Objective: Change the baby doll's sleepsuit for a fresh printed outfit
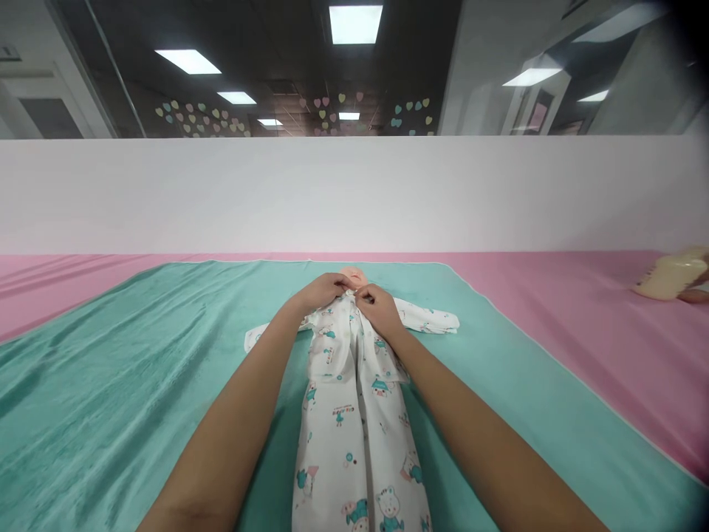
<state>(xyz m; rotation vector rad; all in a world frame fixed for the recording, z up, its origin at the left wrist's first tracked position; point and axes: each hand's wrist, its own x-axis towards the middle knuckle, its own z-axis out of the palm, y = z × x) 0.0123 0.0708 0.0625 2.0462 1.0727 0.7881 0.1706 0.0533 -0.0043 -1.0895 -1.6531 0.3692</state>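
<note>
A baby doll [354,276] lies on its back on a teal blanket [138,384], its head at the far end. It wears a white printed baby shirt [328,343] with both sleeves spread sideways, and matching white trousers [332,458] stretch towards me. At the shirt's collar, just below the doll's chin, my left hand [328,290] pinches the cloth. Close beside it, my right hand [377,307] has its fingers closed on the other side of the collar. The exact spot between my fingertips is too small to make out.
Pink cloth [603,318] lies beneath the blanket and shows along its edges. At the far right another person's hand [699,292] holds a yellowish bottle [668,277]. A low white wall [354,196] stands behind, with dark glass [277,66] above it.
</note>
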